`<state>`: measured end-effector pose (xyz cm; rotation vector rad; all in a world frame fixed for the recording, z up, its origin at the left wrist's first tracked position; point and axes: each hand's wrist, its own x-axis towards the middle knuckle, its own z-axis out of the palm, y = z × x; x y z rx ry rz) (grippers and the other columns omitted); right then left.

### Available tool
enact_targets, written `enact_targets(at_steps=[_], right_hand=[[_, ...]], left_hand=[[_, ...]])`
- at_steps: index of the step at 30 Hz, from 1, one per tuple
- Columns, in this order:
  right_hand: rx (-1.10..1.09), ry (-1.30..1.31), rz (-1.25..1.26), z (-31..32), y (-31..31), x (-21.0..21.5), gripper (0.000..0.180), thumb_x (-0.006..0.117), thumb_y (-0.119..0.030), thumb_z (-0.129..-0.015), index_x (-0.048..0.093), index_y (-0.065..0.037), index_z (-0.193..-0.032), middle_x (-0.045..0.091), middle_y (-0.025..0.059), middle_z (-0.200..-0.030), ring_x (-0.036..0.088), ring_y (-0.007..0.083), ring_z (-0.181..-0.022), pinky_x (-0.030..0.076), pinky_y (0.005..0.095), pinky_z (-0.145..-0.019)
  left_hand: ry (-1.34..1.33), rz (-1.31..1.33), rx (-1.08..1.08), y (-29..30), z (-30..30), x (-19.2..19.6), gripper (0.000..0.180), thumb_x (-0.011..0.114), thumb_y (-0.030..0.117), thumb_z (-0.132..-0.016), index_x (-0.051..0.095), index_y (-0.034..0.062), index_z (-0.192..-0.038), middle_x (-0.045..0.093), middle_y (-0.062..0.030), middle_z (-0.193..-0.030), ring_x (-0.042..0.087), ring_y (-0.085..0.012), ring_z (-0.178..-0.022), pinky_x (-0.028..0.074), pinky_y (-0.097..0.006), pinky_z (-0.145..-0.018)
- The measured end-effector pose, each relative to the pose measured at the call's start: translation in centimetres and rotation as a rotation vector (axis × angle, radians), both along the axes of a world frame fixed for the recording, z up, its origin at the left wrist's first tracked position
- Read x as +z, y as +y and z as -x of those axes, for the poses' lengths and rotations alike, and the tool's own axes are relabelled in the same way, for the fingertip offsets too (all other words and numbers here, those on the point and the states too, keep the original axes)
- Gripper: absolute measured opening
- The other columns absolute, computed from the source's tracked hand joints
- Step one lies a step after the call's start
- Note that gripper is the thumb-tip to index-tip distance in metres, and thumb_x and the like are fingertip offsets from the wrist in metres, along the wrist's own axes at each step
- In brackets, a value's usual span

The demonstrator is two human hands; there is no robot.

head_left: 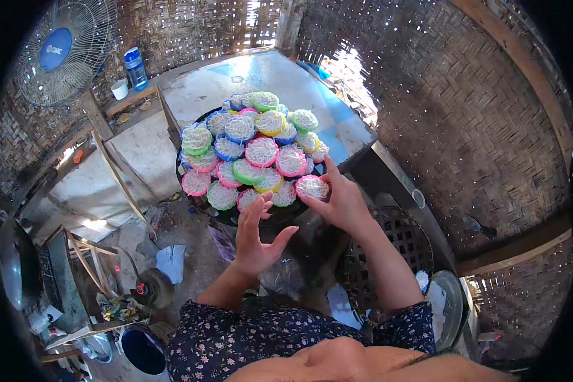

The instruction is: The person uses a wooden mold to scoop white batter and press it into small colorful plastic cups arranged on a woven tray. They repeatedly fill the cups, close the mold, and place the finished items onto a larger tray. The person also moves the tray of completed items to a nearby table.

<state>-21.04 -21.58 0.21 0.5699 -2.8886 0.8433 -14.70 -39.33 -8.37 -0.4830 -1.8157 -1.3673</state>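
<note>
A heap of small round plastic moulds (261, 151) with pink, green, blue and yellow rims fills a dark round tray (179, 167) in front of me. Each mould carries a white, stringy, noodle-like mass. At the heap's near right edge, my right hand (342, 200) has its thumb and fingers around a pink-rimmed mould (312, 187); some of those fingers are hidden behind it. My left hand (258, 239) is raised at the near side of the heap, thumb and fingers apart, holding nothing. Its fingertips come close to the front moulds; whether they touch cannot be told.
Behind the tray stretches a pale tabletop (235, 79). A fan (57, 51), a blue bottle (135, 69) and a white cup (120, 89) stand at the far left. An openwork dark basket (395, 245) sits right of me. A dark bucket (143, 350) is low on the left.
</note>
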Motion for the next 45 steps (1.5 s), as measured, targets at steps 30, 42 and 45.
enact_targets(at_steps=[30,42,45], right_hand=[[-0.124,0.428,-0.089,-0.5,-1.9,-3.7,0.083,0.07,-0.045,-0.07,0.04,0.008,-0.125,0.059,0.0155,-0.081,0.056,0.0296,-0.077,0.042,0.0409,-0.071],[-0.481,0.439,-0.098,-11.8,12.0,3.3,0.041,0.07,-0.024,-0.072,0.06,-0.007,-0.108,0.06,0.0109,-0.097,0.055,0.0294,-0.09,0.042,0.0374,-0.081],[-0.676,0.313,-0.076,-16.7,16.2,2.6,0.029,0.069,-0.019,-0.072,0.063,-0.006,-0.097,0.06,0.0111,-0.093,0.056,0.0285,-0.089,0.043,0.0369,-0.08]], left_hand=[[-0.039,0.093,-0.054,1.5,-0.9,-0.1,0.089,0.079,0.009,-0.066,0.026,0.0047,-0.137,0.055,-0.017,-0.117,0.055,-0.0225,-0.094,0.047,-0.032,-0.075],[0.044,0.189,-0.26,3.1,-3.5,-1.7,0.055,0.077,0.01,-0.067,0.05,0.0005,-0.114,0.06,-0.0119,-0.105,0.059,-0.0273,-0.089,0.048,-0.036,-0.078],[0.02,0.287,-0.345,4.5,-4.0,-1.7,0.052,0.077,0.01,-0.066,0.052,0.001,-0.111,0.06,-0.0115,-0.104,0.058,-0.0277,-0.09,0.048,-0.036,-0.079]])
